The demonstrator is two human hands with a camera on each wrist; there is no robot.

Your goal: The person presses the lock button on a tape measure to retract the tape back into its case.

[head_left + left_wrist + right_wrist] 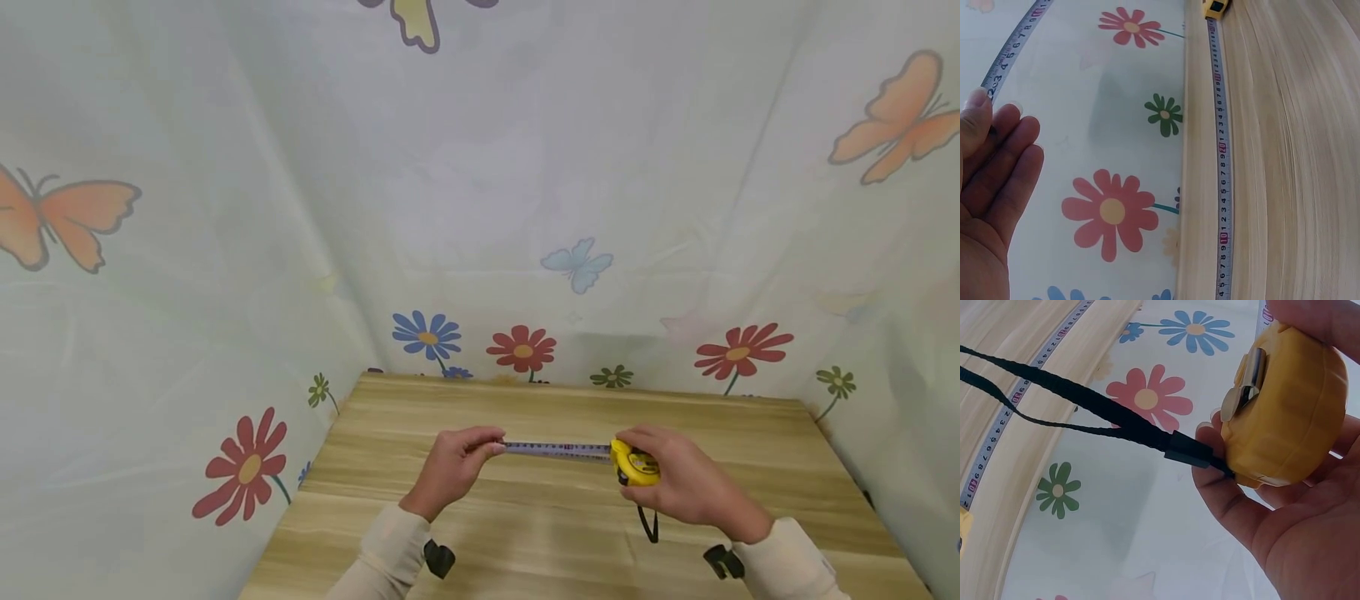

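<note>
Between my hands a yellow tape measure (636, 467) has its blade (555, 450) drawn out in a nearly level line. My left hand (452, 460) pinches the blade's free end between thumb and fingers. My right hand (684, 478) grips the yellow case, which in the right wrist view shows a metal clip (1249, 384). A black wrist strap (647, 525) hangs from the case. Both wrist views also show a measuring blade (1223, 187) flat along the wooden tabletop, with a yellow case (1215, 7) at one end. The head view does not show that one separately.
The wood-grain tabletop (540, 542) lies beneath both hands. Pale sheeting (480, 208) printed with flowers and butterflies encloses it at the back and sides. A dark band piece (439, 558) sits at the left cuff, another (723, 562) at the right.
</note>
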